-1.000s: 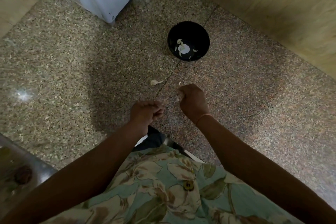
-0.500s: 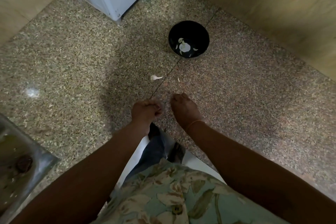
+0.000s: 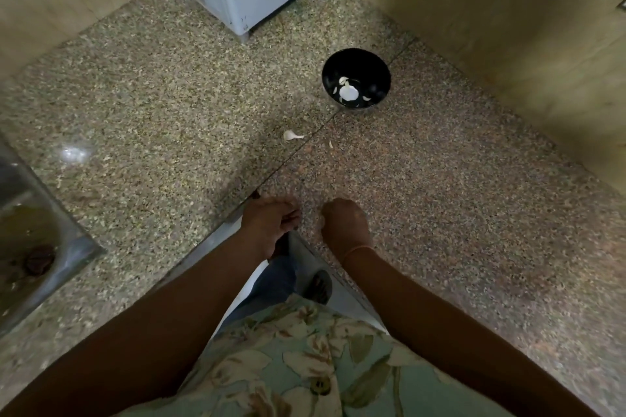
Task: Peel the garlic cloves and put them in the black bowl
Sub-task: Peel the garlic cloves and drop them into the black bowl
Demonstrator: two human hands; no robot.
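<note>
Garlic (image 3: 348, 91) lies pale in the black bowl (image 3: 379, 88), so we judge the job partly done. One clove (image 3: 292, 135), seemingly unpeeled, waits on the counter (image 3: 169, 112) near the bowl, with a scrap of skin (image 3: 331, 144) beside it. Our left hand (image 3: 267, 223) and right hand (image 3: 343, 223) sit apart at the near edge, both curled; we cannot tell whether either holds anything. A second ago they were closer to the clove, something white showing at the right.

Round black bowl (image 3: 376, 70) and one white garlic clove (image 3: 291, 135) on the speckled counter (image 3: 169, 95).
Bowl upright, white garlic pieces (image 3: 348, 92) inside; clove lies near it, apart.
</note>
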